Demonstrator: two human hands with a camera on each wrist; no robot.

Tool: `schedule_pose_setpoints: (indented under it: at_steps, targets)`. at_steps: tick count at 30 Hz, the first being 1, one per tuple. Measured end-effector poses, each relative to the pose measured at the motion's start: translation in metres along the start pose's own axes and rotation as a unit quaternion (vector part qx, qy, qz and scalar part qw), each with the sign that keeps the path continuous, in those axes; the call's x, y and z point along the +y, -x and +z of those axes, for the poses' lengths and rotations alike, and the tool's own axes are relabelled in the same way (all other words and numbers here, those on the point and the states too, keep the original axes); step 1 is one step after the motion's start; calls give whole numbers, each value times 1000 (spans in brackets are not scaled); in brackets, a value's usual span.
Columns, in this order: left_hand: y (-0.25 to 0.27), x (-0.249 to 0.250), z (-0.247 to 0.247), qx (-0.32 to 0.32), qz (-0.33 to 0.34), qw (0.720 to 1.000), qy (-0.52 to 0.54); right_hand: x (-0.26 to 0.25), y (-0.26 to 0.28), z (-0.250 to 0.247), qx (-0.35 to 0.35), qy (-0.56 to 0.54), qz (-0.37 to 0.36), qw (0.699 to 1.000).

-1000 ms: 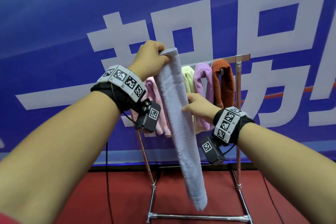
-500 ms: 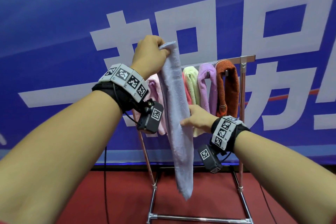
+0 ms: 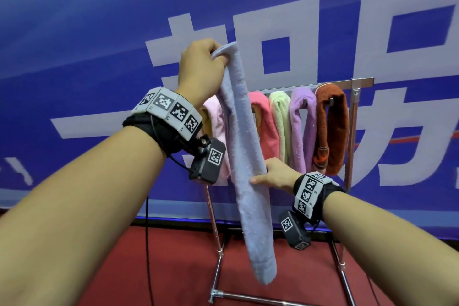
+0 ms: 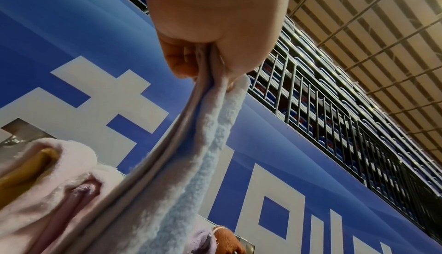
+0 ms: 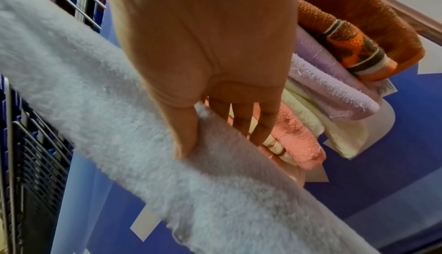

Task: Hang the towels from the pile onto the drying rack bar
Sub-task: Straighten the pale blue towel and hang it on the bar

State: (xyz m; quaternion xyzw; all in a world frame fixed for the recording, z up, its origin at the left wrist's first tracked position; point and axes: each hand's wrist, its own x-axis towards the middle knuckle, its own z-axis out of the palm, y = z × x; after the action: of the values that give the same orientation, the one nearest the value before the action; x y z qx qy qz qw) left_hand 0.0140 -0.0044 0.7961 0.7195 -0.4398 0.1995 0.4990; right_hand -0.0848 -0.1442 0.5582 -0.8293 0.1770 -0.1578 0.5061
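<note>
A long light blue towel, folded lengthwise, hangs in front of the rack bar. My left hand grips its top end above the bar, fingers curled round the fabric in the left wrist view, where that hand fills the top. My right hand pinches the towel's middle, thumb in front and fingers behind, as the right wrist view shows of the hand and the towel. Its lower end dangles free near the floor.
On the bar hang a pale pink towel, a coral one, a pale green one, a lilac one and a rust one. The rack's right post and base bar stand on red floor before a blue banner.
My left hand has lifted the towel's top end higher above the bar. My right hand has slid lower along the towel.
</note>
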Motion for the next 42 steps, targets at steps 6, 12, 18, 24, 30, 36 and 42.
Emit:
schedule_pose_setpoints:
  at_steps: [6,12,18,24,30,36,42]
  targets:
    - [6,-30,-18,-26,-33,999,-31,-17,1,-15,110,37,-5,993]
    - [35,-76,-3,-202,-58,965,-157,-35,16,-50,191,88,-66,975]
    - [70,-113,32,-323,-83,912,-239,-60,21,-95,299,186,-71,933]
    - [75,-76,75,-293,-52,955,-16,-91,30,-117,309,230,-98,918]
    - [84,-8,120,-291,-6,949,124,-102,41,-126,262,287,-115,914]
    - [87,12,142,-243,34,966,87,-98,47,-146,247,327,-123,904]
    - [84,5,143,-239,248,939,1,-89,52,-157,241,405,-117,874]
